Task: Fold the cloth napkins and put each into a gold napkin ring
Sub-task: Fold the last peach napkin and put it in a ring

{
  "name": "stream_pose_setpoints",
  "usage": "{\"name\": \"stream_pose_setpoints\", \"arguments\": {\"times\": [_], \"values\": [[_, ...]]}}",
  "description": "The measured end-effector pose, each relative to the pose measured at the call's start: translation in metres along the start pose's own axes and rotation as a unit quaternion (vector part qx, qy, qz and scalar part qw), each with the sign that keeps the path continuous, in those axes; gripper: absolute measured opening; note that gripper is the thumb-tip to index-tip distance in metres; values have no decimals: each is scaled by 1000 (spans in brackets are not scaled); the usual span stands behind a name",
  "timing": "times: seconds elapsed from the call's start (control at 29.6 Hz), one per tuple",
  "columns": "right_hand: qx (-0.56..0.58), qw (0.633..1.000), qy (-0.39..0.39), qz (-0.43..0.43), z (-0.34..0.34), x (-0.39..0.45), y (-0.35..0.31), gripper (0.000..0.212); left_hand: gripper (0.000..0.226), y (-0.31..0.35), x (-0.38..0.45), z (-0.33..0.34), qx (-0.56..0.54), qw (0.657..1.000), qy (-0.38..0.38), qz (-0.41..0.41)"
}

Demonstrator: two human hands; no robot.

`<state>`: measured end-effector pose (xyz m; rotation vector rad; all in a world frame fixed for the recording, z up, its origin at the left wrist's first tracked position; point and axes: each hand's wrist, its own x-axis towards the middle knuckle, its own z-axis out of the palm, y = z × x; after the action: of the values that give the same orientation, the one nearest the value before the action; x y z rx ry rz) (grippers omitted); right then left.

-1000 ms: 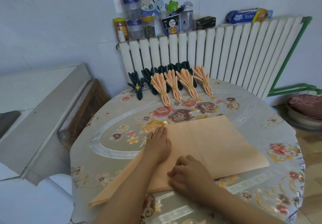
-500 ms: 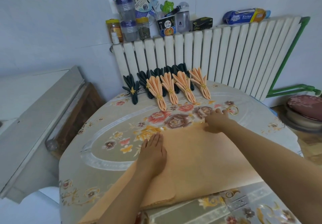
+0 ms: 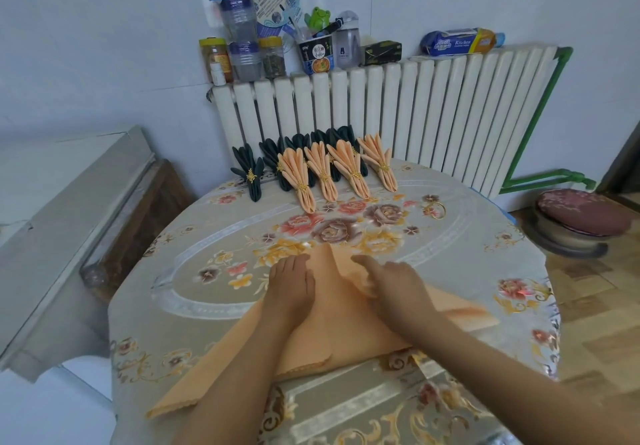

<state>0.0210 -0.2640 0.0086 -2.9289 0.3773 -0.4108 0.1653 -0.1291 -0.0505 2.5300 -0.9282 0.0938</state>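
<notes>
Peach square cloth napkin (image 3: pixel 332 327) lies at lower centre on the floral-clothed round desk (image 3: pixel 194 292). Left hand (image 3: pixel 291 282) presses flat, likely anchoring it, while right hand (image 3: pixel 388 282) pinches a raised fold. Loose gold napkin ring (image 3: pixel 435 209) waits upper right.

Peach napkin (image 3: pixel 332 320): matt woven cloth, soft, scalloped hem.
Tablecloth (image 3: pixel 194 292): glossy, smooth, printed flowers, sheen like plastic.
Loose napkin ring (image 3: pixel 437 209), right of centre: shiny gold metal.
Radiator (image 3: pixel 415 112), upper centre: smooth white painted metal, semi-gloss.
Jars (image 3: pixel 242 49), upper centre: clear plastic.
Floor (image 3: pixel 588 306), right edge: wood-look, slight shine.
</notes>
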Motion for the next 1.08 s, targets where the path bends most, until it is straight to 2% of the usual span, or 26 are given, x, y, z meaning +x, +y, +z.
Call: {"name": "stream_pose_setpoints", "arguments": {"times": [0.07, 0.14, 0.27, 0.37, 0.47, 0.61, 0.74, 0.88, 0.98, 1.08], "values": [[27, 999, 36, -23, 12, -21, -15, 60, 57, 1, -3, -1, -40, 999, -8, -7], [29, 996, 65, -48, 30, -35, -19, 49, 69, 1, -4, -3, -47, 999, -15, -4], [47, 992, 88, -72, 54, -49, -18, 23, 56, 4, -4, -5, 60, 995, -77, 26], [31, 991, 105, -79, 53, -57, -22, 10, 60, 4, -1, -7, 107, 988, -106, 36], [61, 989, 100, -86, 48, -65, -31, 22, 66, 2, -2, -6, 112, 987, -111, 37], [125, 972, 75, -182, 54, -72, -35, 20, 59, 2, 1, -4, 105, 989, -100, 35], [102, 976, 46, -185, 53, -71, -39, 15, 47, 5, -5, -7, 56, 994, -89, 33], [40, 981, 58, -178, 49, -66, -42, 15, 26, -1, -29, -28, -68, 990, -111, 46], [-16, 980, 73, -183, 49, -67, -41, 20, 22, -14, -68, -51, -73, 977, -169, 105], [-24, 981, 89, -173, 53, -66, -42, 22, 15, -31, -103, -68, -63, 972, -190, 122]]}}
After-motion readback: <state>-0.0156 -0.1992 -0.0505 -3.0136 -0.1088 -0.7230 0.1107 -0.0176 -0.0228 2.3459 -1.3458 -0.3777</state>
